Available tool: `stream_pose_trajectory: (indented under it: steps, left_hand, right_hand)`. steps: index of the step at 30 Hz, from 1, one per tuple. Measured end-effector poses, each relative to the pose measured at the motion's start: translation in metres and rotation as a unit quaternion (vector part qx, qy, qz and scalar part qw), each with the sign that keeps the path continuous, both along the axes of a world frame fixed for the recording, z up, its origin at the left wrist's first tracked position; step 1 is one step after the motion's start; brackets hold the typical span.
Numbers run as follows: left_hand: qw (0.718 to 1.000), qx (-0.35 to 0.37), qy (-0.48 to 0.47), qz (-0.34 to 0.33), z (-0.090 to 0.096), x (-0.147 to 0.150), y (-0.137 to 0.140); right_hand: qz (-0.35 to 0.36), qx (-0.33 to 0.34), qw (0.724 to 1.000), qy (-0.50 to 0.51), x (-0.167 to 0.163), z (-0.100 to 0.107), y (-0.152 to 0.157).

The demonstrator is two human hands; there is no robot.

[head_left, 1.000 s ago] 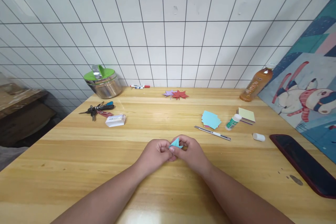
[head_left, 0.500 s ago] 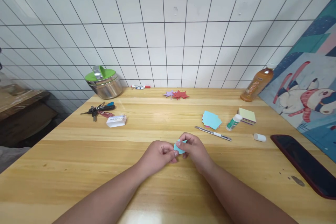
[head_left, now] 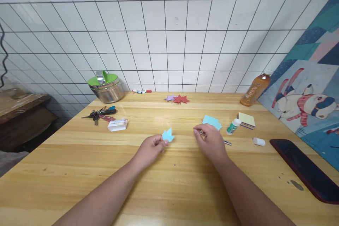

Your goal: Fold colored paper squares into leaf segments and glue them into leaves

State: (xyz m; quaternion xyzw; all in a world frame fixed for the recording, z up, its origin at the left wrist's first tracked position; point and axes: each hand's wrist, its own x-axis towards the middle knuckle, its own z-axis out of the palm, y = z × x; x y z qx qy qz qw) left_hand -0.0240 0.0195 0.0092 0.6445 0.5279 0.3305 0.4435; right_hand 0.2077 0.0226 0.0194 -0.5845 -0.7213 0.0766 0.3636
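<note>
A light blue paper leaf (head_left: 167,135) with pointed lobes is pinched by its right-facing hand, my left hand (head_left: 150,148), between thumb and fingers above the table. To the right, my right hand (head_left: 210,143) hovers over a utility knife (head_left: 227,143), its fingers bent and slightly apart, holding nothing that I can see. The hand covers the knife's middle; only short pieces show on either side. Just behind that hand lies a stack of light blue paper pieces (head_left: 212,121), partly hidden by it.
At the back lie purple (head_left: 170,98) and red paper leaves (head_left: 181,99). Right: glue stick (head_left: 233,126), its cap (head_left: 259,142), note pad (head_left: 246,120), bottle (head_left: 256,90), phone (head_left: 304,169). Left: lidded metal pot (head_left: 107,90), keys (head_left: 99,113), small white box (head_left: 117,125), marker (head_left: 142,91).
My right hand has let go of the blue paper leaf and moved right, over the knife. My left hand keeps the leaf and has shifted left. The view has tilted up slightly.
</note>
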Motion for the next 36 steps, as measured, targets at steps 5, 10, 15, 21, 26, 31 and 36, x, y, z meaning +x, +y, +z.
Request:
stream_pose_trajectory:
  steps: [5, 10, 15, 21, 26, 31, 36]
  left_hand:
    - [0.992, 0.049, 0.045, 0.11, 0.0, -0.03, 0.024]
    - [0.987, 0.053, 0.09, 0.121, -0.003, -0.035, 0.027]
    - [0.985, 0.08, 0.101, 0.114, -0.009, -0.033, 0.03]
    - [0.963, 0.124, 0.124, 0.207, -0.009, -0.032, 0.032]
    - [0.972, 0.149, 0.104, 0.152, 0.0, -0.022, 0.02]
    - [0.982, 0.154, 0.068, 0.09, 0.004, -0.014, 0.01]
    - [0.997, 0.038, -0.063, 0.029, 0.003, -0.007, 0.003]
  right_hand:
    - [-0.117, 0.01, 0.983, -0.143, 0.04, -0.009, 0.014]
    - [-0.137, -0.046, 0.969, -0.199, 0.052, -0.023, 0.026]
    - [-0.148, -0.075, 0.959, -0.228, 0.049, -0.018, 0.025]
    - [-0.159, -0.087, 0.948, -0.26, 0.045, -0.008, 0.02]
    - [-0.163, -0.079, 0.951, -0.25, 0.044, -0.005, 0.018]
    - [-0.16, -0.087, 0.959, -0.216, 0.047, -0.009, 0.02]
    - [-0.174, 0.014, 0.969, -0.176, 0.044, -0.006, 0.018]
